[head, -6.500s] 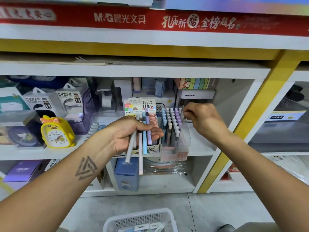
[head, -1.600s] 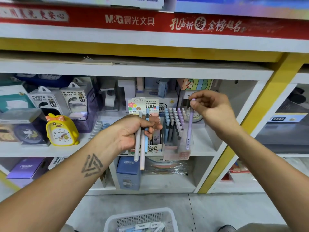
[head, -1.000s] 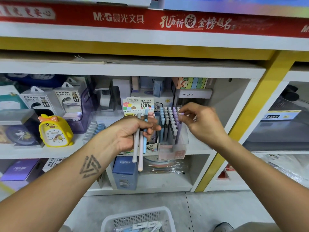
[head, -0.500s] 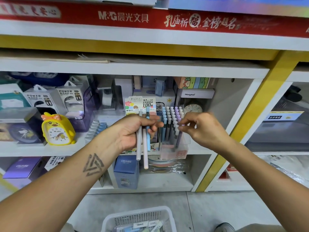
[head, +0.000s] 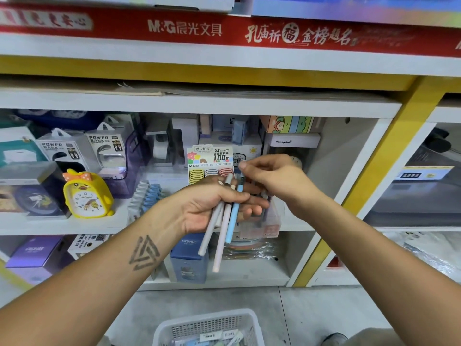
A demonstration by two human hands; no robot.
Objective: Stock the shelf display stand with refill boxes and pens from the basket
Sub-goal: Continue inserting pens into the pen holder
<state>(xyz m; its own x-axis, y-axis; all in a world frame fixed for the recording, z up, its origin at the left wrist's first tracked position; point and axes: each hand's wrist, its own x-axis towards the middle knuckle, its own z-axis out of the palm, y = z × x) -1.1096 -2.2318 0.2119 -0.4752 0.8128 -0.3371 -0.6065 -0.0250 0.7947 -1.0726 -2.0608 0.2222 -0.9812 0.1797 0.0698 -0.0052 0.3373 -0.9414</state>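
My left hand [head: 214, 206] is in front of the middle shelf with its palm turned up. It grips three pens [head: 225, 221]: a grey one, a pale pink one and a blue one [head: 234, 216]. My right hand [head: 274, 176] is just right of it, with thumb and forefinger pinched on the blue pen's top end. The clear display stand [head: 270, 227] with its pens is mostly hidden behind both hands. Its refill card header [head: 210, 156] rises above my left hand. The white basket [head: 174, 328] sits on the floor below, with small boxes inside.
A yellow duck clock [head: 86, 196] and power bank boxes [head: 104, 148] stand on the shelf to the left. A blue box [head: 189, 258] is on the lower shelf under my hands. A yellow upright post [head: 369, 181] bounds the bay on the right.
My right hand put a purple pen into the stand, then came back left to the pens in my left hand. My left hand turned palm up, fanning its pens.
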